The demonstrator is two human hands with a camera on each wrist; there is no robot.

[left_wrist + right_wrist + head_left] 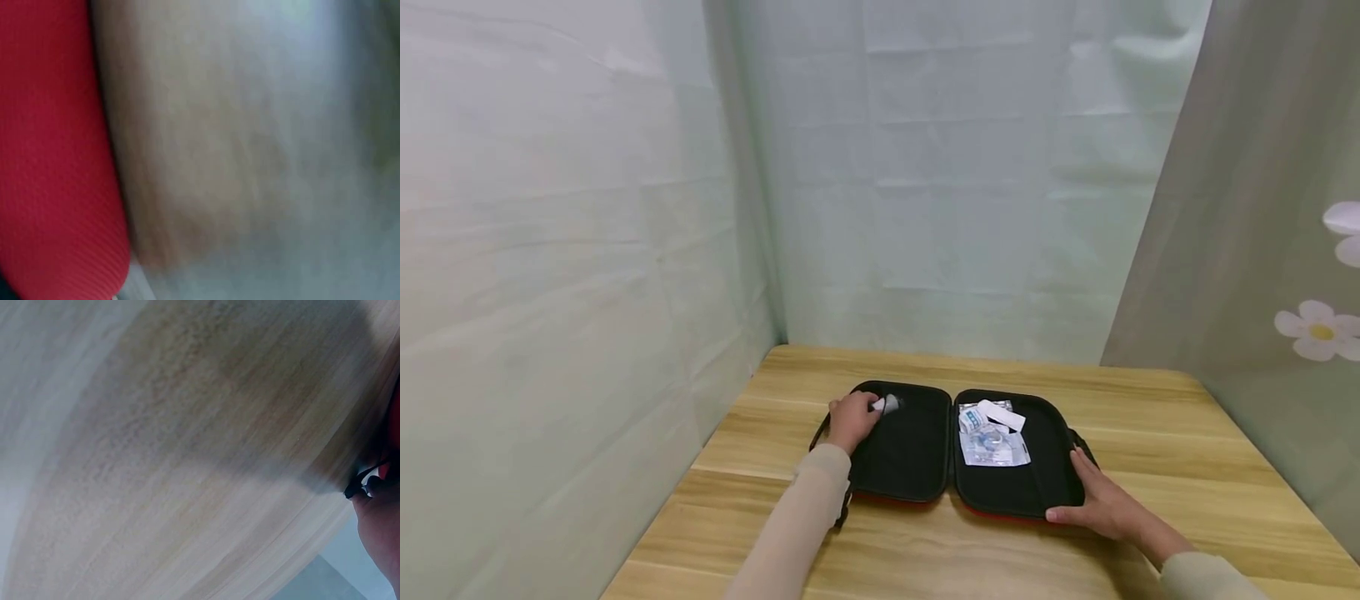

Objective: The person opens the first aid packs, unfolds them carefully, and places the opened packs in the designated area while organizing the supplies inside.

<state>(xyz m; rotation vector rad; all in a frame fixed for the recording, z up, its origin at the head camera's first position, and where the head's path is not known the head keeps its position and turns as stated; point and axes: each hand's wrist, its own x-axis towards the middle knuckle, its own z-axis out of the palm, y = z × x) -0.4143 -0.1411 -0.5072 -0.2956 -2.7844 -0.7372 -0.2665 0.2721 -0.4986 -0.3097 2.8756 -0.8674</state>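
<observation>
A black-lined zip case (898, 454) with a red outside lies unfolded on the table, its two halves side by side. Over the far left part of it, my left hand (852, 419) pinches a small white and greyish item (889, 405) at its fingertips. What kind of item it is, I cannot tell. My right hand (1101, 502) holds the near right corner of the case, thumb along the front rim and fingers at the side. In the right half lie a clear packet (996, 450), a small white packet with blue print (973, 418) and a white strip (1002, 415).
The case rests on a wood-grain table (760, 500). Pale curtains (940, 183) close off the back and left, and a grey curtain with white flowers (1321, 331) hangs at the right. In the left wrist view, the red outside of the case (56, 156) fills the left side.
</observation>
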